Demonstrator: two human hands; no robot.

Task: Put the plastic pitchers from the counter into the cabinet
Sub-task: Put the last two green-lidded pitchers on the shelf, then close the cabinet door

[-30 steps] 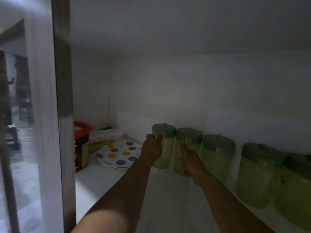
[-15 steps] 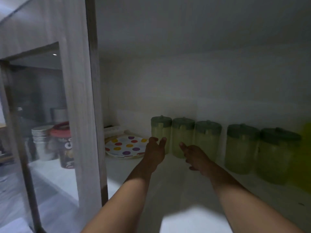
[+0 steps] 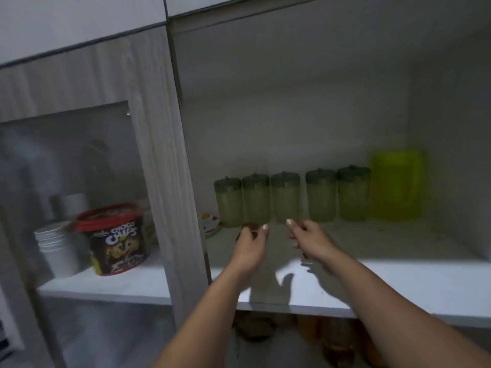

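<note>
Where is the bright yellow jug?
In the head view, the yellow jug stands on the cabinet shelf at the far right of the row, beside the last green-lidded pitcher.

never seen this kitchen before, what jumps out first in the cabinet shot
A row of five pale green pitchers with dark green lids stands at the back of the white shelf, with a bright yellow-green pitcher at its right end. In front, the left hand and right hand hold nothing. Behind the glass door to the left sits a red-lidded Choco Chips tub.
</note>
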